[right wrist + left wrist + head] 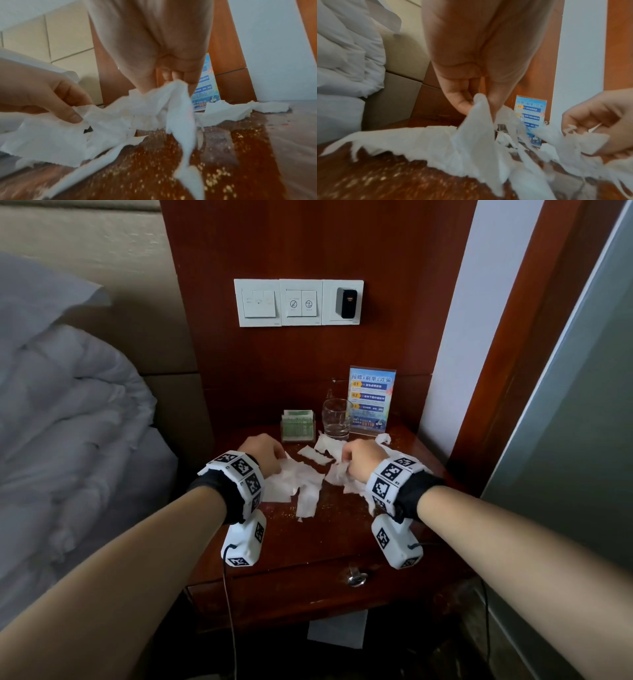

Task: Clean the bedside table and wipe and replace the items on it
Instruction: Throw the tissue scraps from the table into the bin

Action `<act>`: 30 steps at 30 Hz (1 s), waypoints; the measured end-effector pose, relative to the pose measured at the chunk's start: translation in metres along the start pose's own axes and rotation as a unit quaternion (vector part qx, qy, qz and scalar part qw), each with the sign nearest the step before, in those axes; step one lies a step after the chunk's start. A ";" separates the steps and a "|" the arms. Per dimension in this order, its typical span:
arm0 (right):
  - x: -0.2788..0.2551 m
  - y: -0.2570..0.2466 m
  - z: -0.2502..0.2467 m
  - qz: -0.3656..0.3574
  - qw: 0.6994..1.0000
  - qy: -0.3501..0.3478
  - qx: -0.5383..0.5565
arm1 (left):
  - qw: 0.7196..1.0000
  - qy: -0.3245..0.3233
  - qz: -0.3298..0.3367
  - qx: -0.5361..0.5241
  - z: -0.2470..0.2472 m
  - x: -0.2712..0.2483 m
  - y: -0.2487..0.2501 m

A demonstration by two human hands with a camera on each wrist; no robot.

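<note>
- Left hand [262, 451] at about 10 o'clock on the bedside table [342, 529], fingers curled, thumb and fingertips pinching a corner of torn tissue [476, 121] and lifting it into a peak off the wood.
- Right hand [363, 460] at about 2 o'clock from the table's middle, fingers bunched round a wad of torn tissue strip [173, 108], one long strip hanging from the grip down toward the tabletop.
- Two hands near each other, not touching; loose tissue spread between and under them.
- More torn tissue scraps [315, 455] lying flat at the table's middle, a crumpled scrap [383, 438] at 1 o'clock just beside the sign's base.
- Fine pale crumbs [180, 155] scattered over the dark red-brown tabletop, thickest toward 6 o'clock of the tissue pile.
- Clear drinking glass [337, 419] upright at 12 o'clock, behind the tissue.
- Blue printed sign [371, 400] in a clear stand, upright at 1 o'clock against the back panel, just right of the glass.
- Small holder of green-printed packets [298, 426] at 11 o'clock, just left of the glass.
- White switch panel [298, 302] on the wooden wall panel above the table, with a black plug-in unit [346, 302] at its right end.
- Drawer with a metal pull [356, 577] at the table's front, 6 o'clock.
- White bedding [61, 419] off to 9 o'clock.
</note>
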State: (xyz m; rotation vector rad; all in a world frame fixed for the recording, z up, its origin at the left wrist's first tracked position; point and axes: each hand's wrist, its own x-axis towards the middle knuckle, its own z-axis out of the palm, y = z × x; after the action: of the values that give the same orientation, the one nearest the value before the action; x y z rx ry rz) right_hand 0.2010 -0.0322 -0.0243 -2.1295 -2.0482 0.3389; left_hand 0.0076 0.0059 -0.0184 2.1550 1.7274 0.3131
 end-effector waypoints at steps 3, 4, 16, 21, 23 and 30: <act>-0.002 0.009 -0.009 0.027 0.998 0.047 0.040 | 0.998 0.039 0.015 -0.037 -0.005 -0.001 0.012; -0.004 0.012 -0.013 0.035 0.997 0.058 0.048 | 0.997 0.050 0.023 -0.045 -0.007 -0.002 0.017; -0.076 0.103 -0.081 0.126 0.976 0.131 0.120 | 0.981 0.025 0.170 -0.094 -0.008 -0.007 0.155; -0.134 0.157 -0.080 0.186 0.968 0.110 0.125 | 0.963 -0.067 0.244 -0.095 0.037 -0.026 0.223; -0.165 0.181 -0.070 0.216 0.963 0.089 0.132 | 0.952 -0.102 0.273 -0.094 0.066 -0.040 0.249; -0.258 0.235 -0.010 0.305 0.945 -0.001 0.119 | 0.909 -0.240 0.341 -0.028 0.179 -0.094 0.297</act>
State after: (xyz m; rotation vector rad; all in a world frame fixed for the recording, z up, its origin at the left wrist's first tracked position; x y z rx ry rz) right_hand 0.4209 -0.2994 -0.0667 -2.5391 -1.2145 0.6265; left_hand 0.3204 -0.1660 -0.0545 2.4561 0.6636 -0.0101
